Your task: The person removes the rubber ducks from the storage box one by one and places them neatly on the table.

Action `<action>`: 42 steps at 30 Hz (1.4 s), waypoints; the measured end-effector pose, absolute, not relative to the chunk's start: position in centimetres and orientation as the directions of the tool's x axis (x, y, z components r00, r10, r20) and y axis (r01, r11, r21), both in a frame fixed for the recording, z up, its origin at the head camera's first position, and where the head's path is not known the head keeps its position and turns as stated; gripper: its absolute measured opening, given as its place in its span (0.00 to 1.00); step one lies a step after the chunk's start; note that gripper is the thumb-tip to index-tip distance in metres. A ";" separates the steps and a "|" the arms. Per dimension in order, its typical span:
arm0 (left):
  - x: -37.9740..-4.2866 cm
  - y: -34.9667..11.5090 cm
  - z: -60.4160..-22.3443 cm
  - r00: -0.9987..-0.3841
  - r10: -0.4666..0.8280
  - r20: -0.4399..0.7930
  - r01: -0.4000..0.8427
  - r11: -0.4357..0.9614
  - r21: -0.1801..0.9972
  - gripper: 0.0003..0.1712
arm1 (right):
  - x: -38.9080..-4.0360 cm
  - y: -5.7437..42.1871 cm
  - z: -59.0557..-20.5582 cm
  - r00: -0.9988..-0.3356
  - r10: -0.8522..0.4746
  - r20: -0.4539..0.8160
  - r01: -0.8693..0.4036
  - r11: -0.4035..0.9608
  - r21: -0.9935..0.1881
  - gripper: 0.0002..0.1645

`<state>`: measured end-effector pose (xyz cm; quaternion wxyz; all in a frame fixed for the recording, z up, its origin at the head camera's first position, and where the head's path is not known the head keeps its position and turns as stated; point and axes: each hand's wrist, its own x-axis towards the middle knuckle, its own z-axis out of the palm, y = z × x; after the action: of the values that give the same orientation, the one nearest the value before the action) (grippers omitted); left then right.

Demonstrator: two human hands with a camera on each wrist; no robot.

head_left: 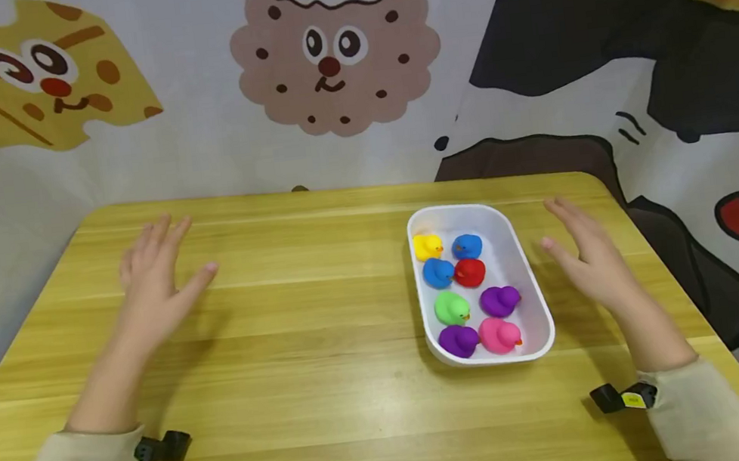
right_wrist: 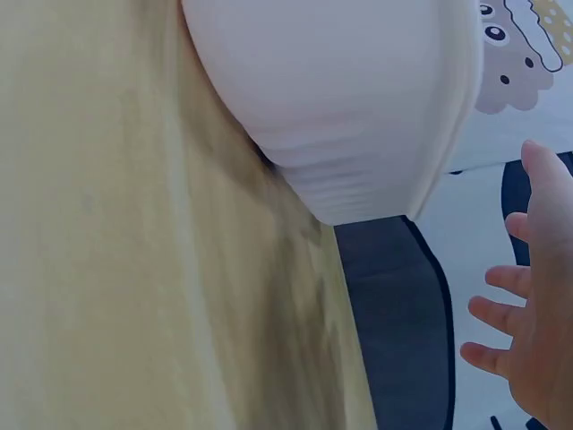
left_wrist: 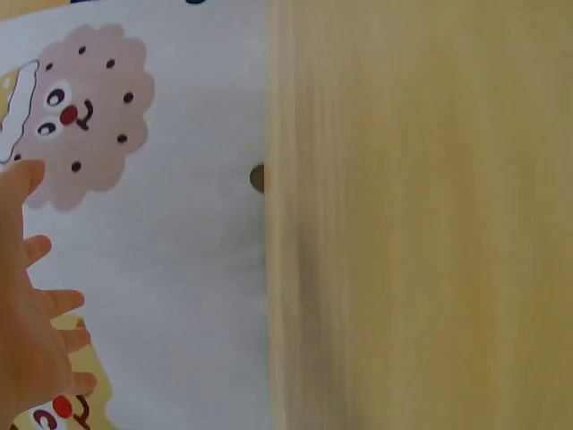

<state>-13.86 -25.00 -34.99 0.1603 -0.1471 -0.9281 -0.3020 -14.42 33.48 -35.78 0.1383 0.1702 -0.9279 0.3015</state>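
In the head view a white plastic tray (head_left: 533, 295) stands right of the table's middle. Inside it are several small rubber ducks: a yellow duck (head_left: 428, 247), two blue ones, a red duck (head_left: 471, 273), a green duck (head_left: 451, 308), two purple ones and a pink duck (head_left: 499, 335). My left hand (head_left: 156, 289) hovers over the table's left side, fingers spread, holding nothing. To the right of the tray, apart from its rim, my right hand (head_left: 593, 258) is raised with fingers extended and nothing in it. The right wrist view shows the tray's outer wall (right_wrist: 331, 90) beside that hand.
The wooden table (head_left: 305, 390) has rounded far corners. Behind it hangs a cloth backdrop (head_left: 211, 157) printed with cartoon cheese and a cookie. Each sleeve cuff carries a small black camera mount, such as the left camera mount (head_left: 163, 447).
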 end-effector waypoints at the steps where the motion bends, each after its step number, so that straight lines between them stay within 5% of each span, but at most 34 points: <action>1: -13.8 -24.6 -35.1 -0.897 0.177 0.405 0.385 0.762 0.520 0.40 | -14.3 33.4 -36.0 -0.902 -0.231 0.365 -0.405 0.746 -0.529 0.33; 11: -13.7 -20.6 -35.4 -0.831 0.197 0.520 0.515 0.625 0.587 0.37 | -13.9 32.5 -37.9 -0.912 -0.211 0.352 -0.398 0.664 -0.633 0.30; 23: -13.1 -15.9 -35.2 -0.872 0.222 0.437 0.486 0.501 0.716 0.39 | -13.9 32.5 -39.8 -0.930 -0.212 0.301 -0.367 0.474 -0.800 0.27; 42: -13.5 -9.1 -35.4 -0.836 0.368 0.406 0.535 0.389 0.750 0.39 | -13.9 33.1 -41.2 -0.941 -0.231 0.247 -0.311 0.300 -0.902 0.26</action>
<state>-13.52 -9.14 -35.41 0.0872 -0.2724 -0.8289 -0.4808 -13.95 33.11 -41.15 0.0351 0.1683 -0.8056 0.5670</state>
